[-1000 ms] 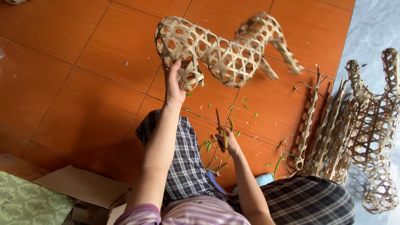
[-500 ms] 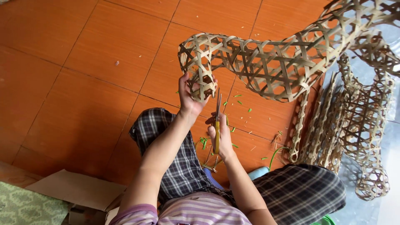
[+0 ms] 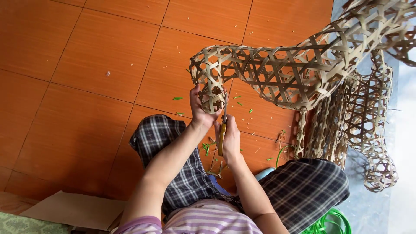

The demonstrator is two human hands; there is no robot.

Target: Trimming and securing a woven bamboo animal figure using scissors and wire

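So right above the plaid-trousered knees the right hand (image 3: 231, 138) is gripping yellow-handled scissors (image 3: 222, 130) with the blades up against the woven bamboo frame (image 3: 277, 73), the left hand (image 3: 200, 106) clutches that frame's lower end, green trimmings (image 3: 207, 147) litter the orange tiled floor (image 3: 86, 86), more woven pieces (image 3: 359, 125) lean further right.

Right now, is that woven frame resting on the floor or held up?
Held up. The left hand grips the woven frame at its end, and it hangs above the tiles.
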